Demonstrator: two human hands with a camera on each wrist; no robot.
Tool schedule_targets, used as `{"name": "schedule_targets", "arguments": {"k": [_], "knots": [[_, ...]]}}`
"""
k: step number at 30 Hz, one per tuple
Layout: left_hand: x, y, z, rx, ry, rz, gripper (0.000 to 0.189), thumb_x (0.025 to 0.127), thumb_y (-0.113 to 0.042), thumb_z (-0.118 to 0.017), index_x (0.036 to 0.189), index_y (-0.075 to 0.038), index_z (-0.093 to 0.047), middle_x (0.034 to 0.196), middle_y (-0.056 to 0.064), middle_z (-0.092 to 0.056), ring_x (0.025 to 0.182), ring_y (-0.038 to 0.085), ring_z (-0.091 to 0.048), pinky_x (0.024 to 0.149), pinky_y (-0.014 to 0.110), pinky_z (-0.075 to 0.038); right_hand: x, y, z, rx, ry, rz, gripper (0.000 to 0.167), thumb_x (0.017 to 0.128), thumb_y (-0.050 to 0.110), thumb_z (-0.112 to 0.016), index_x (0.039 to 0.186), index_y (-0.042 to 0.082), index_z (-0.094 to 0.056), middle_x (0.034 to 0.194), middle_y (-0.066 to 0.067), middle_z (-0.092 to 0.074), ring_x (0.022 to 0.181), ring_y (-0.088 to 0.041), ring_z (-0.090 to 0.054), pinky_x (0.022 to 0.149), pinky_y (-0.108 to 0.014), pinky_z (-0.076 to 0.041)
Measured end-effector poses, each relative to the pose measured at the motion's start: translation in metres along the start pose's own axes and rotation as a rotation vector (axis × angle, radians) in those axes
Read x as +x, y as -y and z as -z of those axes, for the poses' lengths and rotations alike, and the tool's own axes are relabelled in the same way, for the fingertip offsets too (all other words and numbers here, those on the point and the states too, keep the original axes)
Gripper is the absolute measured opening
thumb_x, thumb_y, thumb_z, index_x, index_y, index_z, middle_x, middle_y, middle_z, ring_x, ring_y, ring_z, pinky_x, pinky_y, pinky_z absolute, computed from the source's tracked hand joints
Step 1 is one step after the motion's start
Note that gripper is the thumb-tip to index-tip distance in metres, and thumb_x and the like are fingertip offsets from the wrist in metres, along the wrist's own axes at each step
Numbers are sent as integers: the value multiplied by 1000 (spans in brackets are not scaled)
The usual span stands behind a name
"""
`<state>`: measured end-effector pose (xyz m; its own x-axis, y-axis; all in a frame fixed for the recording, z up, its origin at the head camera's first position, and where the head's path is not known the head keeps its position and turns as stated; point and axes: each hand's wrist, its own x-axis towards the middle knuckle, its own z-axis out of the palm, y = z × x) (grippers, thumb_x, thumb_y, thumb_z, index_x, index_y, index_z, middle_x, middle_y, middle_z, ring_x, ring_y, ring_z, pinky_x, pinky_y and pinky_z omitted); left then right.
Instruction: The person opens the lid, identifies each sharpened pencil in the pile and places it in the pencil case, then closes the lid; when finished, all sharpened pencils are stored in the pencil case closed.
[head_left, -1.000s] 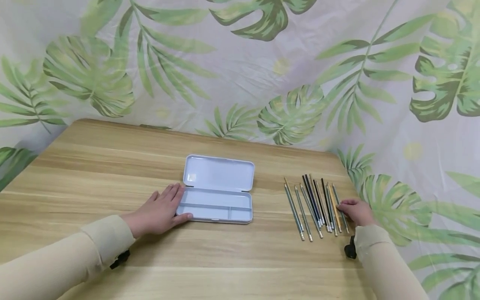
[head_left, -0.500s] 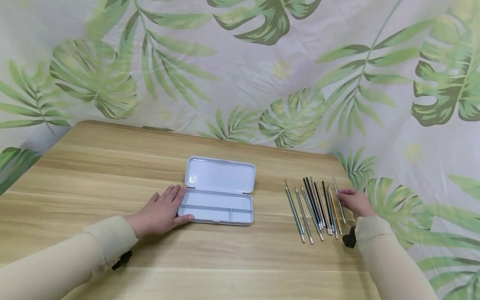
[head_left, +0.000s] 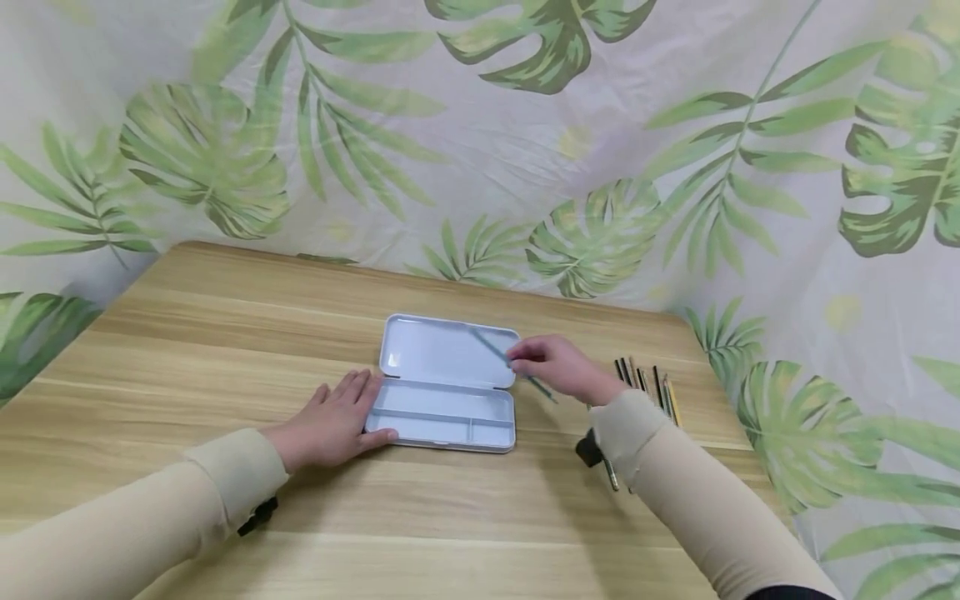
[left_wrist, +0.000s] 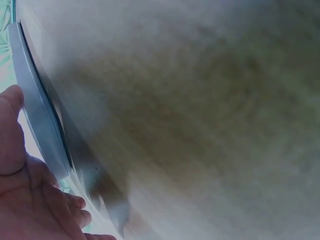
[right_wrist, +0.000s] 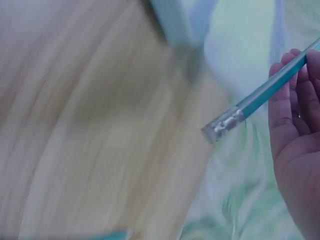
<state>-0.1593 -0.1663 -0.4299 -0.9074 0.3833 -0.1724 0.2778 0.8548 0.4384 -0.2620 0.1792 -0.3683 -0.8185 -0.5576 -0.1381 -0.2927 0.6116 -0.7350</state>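
A pale blue pencil case [head_left: 450, 354] lies with its lid laid back, its tray divided into compartments. My left hand [head_left: 330, 421] rests against the case's left end, fingers straight and the thumb on the front rim. Above the right side of the lid, my right hand [head_left: 558, 367] pinches a teal pencil [head_left: 491, 346] between thumb and fingers. In the right wrist view the eraser end of that pencil [right_wrist: 232, 122] points back toward the camera. The left wrist view has the left palm [left_wrist: 30, 195] beside the case's side wall [left_wrist: 40, 107].
Several pencils [head_left: 667, 396] in black, yellow and other colours lie at the right of the wooden table [head_left: 420, 517], partly hidden by the right forearm. A leaf-patterned cloth [head_left: 495, 142] hangs behind the table's back edge.
My right hand has lifted the teal pencil from the right end of the pencil group and carried it left, over the open case. The left hand has stayed at the case.
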Motion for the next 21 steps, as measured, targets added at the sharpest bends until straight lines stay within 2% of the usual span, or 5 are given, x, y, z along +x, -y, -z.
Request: {"name": "schedule_targets", "arguments": {"k": [4, 9, 14, 21], "knots": [[0, -4, 1, 11, 0, 4, 95, 101, -53, -60, 157, 13, -23, 162, 38, -19, 150, 55, -15, 114, 76, -11, 22, 15, -20, -16, 77, 8, 22, 102, 11, -66, 120, -1, -73, 105, -6, -75, 95, -14, -67, 86, -31, -54], [0, -5, 1, 21, -2, -9, 95, 101, -55, -60, 157, 13, -24, 161, 39, -21, 149, 56, -16, 113, 76, -13, 42, 23, -37, -83, 152, -4, 19, 102, 10, -66, 116, 2, -75, 97, 0, -76, 86, -7, -64, 78, -24, -52], [2, -5, 0, 28, 0, -13, 95, 100, -56, -61, 157, 13, -25, 160, 39, -22, 149, 56, -17, 112, 77, -15, 52, 24, -49, -155, 241, 22, 17, 101, 9, -66, 113, 3, -77, 94, 3, -75, 81, -4, -59, 76, -22, -49], [2, -4, 4, 35, 8, 1, 98, 99, -58, -62, 157, 12, -25, 160, 39, -22, 149, 55, -17, 112, 77, -14, 60, 30, -60, -198, 286, 68, 15, 101, 9, -67, 111, 4, -77, 96, 1, -75, 85, -3, -60, 80, -20, -49]]}}
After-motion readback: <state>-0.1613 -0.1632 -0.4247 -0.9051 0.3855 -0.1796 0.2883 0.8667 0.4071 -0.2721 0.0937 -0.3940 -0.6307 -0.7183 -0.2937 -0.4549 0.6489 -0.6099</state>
